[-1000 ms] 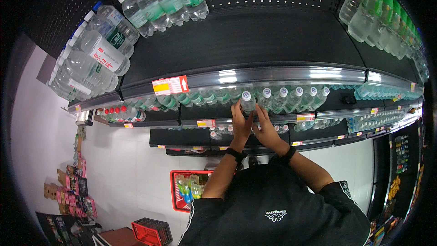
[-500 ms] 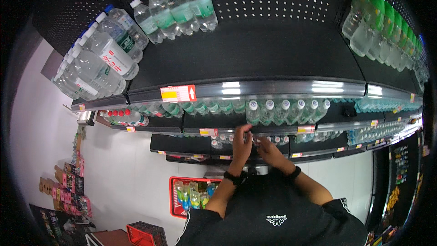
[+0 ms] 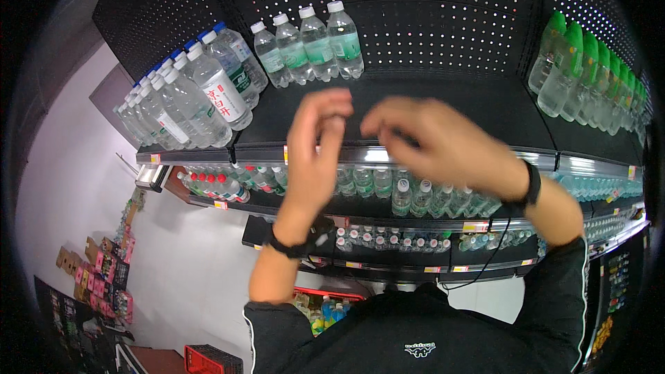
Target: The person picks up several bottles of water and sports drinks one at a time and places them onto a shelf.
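Observation:
My left hand (image 3: 315, 145) is raised in front of the black upper shelf (image 3: 443, 111), its fingers loosely curled and the thumb apart from them. Facing it, my right hand (image 3: 433, 135) has bent fingers and a gap beside the thumb, slightly blurred. Nothing shows in either hand, and the two do not touch. Just beyond the left hand stands a short row of small clear bottles with green labels and white caps (image 3: 318, 45). Below the right hand, on the lower shelf, is a row of white-capped bottles (image 3: 421, 199), partly covered by that hand and wrist.
Larger water bottles (image 3: 222, 90) crowd the upper shelf's left end; green-capped bottles (image 3: 561, 90) line its right. A red basket (image 3: 329, 293) holding bottles sits on the floor, partly behind my body. Another red and black basket (image 3: 208, 361) lies lower left, below stacked cartons (image 3: 104, 277).
Both hands have risen from the lower shelves to the upper shelf's height and moved further apart. The view has shifted, so the shelves appear lower and more of the perforated back panel shows.

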Motion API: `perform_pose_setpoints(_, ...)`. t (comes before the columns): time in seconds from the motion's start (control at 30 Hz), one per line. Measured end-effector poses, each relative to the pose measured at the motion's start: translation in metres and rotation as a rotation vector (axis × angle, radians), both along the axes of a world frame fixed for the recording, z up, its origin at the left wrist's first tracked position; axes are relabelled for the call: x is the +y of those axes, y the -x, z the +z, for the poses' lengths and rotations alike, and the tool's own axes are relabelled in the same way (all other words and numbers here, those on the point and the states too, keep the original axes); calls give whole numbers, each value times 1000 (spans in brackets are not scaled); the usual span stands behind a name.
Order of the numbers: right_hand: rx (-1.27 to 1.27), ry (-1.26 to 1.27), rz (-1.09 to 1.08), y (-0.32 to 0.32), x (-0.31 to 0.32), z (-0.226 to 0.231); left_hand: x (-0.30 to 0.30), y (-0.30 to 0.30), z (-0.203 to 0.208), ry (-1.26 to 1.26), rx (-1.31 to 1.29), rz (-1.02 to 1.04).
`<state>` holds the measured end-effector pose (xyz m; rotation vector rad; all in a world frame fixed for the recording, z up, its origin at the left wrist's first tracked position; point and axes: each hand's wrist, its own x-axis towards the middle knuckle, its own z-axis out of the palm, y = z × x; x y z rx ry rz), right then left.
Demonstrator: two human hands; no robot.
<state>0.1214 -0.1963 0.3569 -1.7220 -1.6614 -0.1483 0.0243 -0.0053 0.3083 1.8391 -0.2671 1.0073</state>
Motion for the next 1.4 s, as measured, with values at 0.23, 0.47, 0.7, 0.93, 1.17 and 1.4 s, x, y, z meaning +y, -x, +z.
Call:
perform_pose_setpoints(0.23,38,258,-338,-137,102,27,68,-117,40,0,305,189)
perform_pose_setpoints(0.47,398,303,-426,-178,143,13,109,-193,27,-99,448,322)
perform_pose_setpoints(0.7,378,-85,-103,-139,122,7,83,-167,23,-341,129,541)
perform_pose_setpoints(0.93,190,-408,108,-27,22,13,-10,-42,68,-376,-309,454)
perform_pose_setpoints(1.17,24,-322,133,58,-50,-73,-61,73,-29,-420,-205,503)
perform_pose_setpoints(1.4,644,-106,-9,89,-47,-218,-77,80,-174,-16,177,377)
